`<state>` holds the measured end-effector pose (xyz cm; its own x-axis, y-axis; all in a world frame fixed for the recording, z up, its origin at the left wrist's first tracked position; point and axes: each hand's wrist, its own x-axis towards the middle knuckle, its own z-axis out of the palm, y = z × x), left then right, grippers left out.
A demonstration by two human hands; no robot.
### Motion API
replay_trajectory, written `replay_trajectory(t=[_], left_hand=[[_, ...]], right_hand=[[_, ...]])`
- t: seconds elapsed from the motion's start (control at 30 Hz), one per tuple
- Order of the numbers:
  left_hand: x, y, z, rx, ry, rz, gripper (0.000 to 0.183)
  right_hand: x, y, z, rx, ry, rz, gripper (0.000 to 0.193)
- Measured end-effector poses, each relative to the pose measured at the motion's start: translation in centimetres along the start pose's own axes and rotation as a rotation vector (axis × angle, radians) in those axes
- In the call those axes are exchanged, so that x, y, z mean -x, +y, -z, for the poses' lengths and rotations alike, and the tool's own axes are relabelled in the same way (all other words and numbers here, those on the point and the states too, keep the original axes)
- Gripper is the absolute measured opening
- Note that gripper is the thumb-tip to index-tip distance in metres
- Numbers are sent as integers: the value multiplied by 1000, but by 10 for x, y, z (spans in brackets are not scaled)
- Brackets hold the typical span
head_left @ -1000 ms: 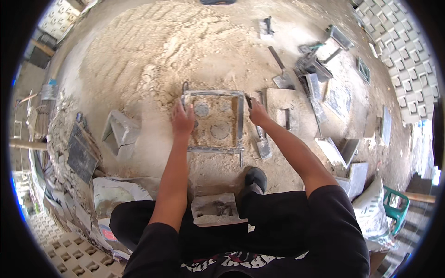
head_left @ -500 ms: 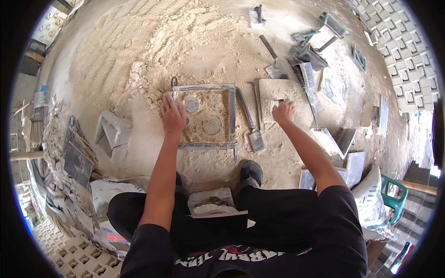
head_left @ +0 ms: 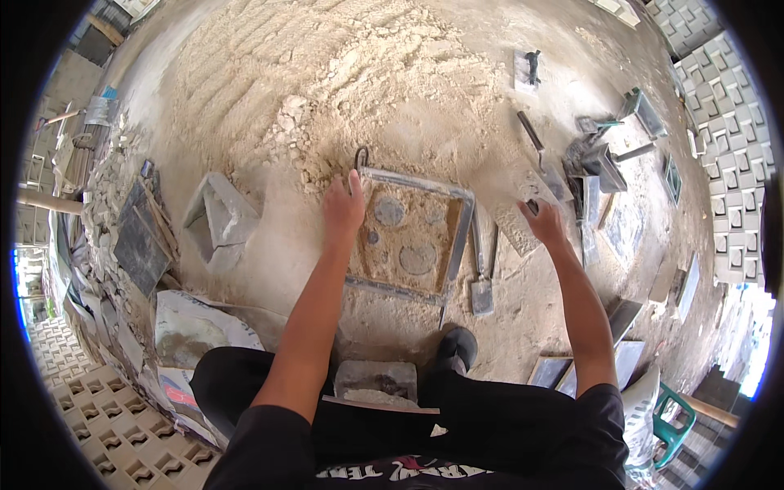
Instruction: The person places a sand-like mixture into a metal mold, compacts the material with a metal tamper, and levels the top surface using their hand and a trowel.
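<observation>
A square grey mould frame (head_left: 461, 245) lies on the ground in front of me, packed with sandy material that shows several round grey patches. My left hand (head_left: 343, 206) rests at its left edge near the upper corner, fingers stretched and thumb apart. To the right of the frame, my right hand (head_left: 543, 222) is closed round the dark handle of a flat, sand-coated board (head_left: 516, 227), which looks like a float. That board appears tilted, and its far part is blurred. Between frame and board lie a small long-handled spade (head_left: 483, 298) and a thin metal rod.
Loose sand (head_left: 327, 82) spreads beyond the frame. A trowel (head_left: 554, 178), a black-handled float (head_left: 523, 75) and a dark bucket (head_left: 600, 167) sit at the right. A broken concrete piece (head_left: 229, 220) lies left. A concrete block (head_left: 376, 377) stands between my feet.
The board in my right hand has gone from lying flat to tilted and turned. My left hand stays at the frame's left edge. The whole view has shifted and turned slightly.
</observation>
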<state>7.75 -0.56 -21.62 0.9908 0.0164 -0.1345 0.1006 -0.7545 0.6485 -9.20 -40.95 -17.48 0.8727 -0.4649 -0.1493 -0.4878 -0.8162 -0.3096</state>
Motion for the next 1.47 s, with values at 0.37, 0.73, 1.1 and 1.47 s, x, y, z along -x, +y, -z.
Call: replay_trajectory(t=[0.37, 0.73, 1.1, 1.47], left_hand=[[8, 0, 2, -18, 14, 33, 60], [5, 16, 17, -4, 4, 35, 52], [8, 15, 14, -101, 141, 33, 46], [11, 19, 14, -143, 95, 67, 49]], right_hand=[[-143, -105, -49, -55, -68, 60, 56], [-292, -251, -83, -54, -108, 274, 48], [-260, -271, -94, -206, -35, 144, 46], [-168, -209, 17, -176, -40, 423, 36]])
